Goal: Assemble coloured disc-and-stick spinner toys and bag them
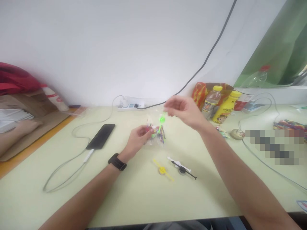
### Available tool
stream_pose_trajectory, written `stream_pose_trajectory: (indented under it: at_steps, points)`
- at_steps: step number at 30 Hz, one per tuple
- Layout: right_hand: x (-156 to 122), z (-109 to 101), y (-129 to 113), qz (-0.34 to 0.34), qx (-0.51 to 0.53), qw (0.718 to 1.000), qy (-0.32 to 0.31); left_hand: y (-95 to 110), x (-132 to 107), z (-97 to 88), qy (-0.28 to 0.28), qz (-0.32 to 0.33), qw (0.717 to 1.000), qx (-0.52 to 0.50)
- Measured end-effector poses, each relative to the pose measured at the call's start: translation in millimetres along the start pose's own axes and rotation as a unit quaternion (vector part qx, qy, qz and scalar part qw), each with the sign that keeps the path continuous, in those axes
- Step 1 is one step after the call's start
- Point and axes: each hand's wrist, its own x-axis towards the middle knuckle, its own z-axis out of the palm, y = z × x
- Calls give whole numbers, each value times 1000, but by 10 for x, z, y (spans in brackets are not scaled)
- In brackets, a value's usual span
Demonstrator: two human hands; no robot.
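Observation:
My left hand [137, 139], with a black watch on its wrist, is closed on a clear plastic bag [160, 140] of small colourful pieces. Above the bag, my right hand [183, 110] pinches one end of a bright green arrow spinner [162, 119], a thin pointer with a round hub in its middle. The spinner hangs tilted, its lower end by the bag's contents. On the table nearer to me lie a yellow arrow spinner [162, 170], a black arrow spinner [182, 170] and a white arrow spinner [177, 163], the black one partly over the white.
A phone [100, 136] on a charging cable lies to the left. Behind stand a power strip [131, 106], a clear bottle [212, 100] and a yellow bottle [226, 108]. Another person's hand [25, 126] rests at the far left. A round tin [237, 134] sits at right.

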Motion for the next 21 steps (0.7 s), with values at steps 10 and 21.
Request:
stream_pose_trajectory:
  at_steps: [10, 21]
  points:
    - [-9, -6, 32, -117, -195, 966, 120, 58, -149, 164, -60, 41, 997, -12]
    - [-44, 103, 52, -112, -250, 960, -50, -2, -150, 170, -68, 55, 995, -42]
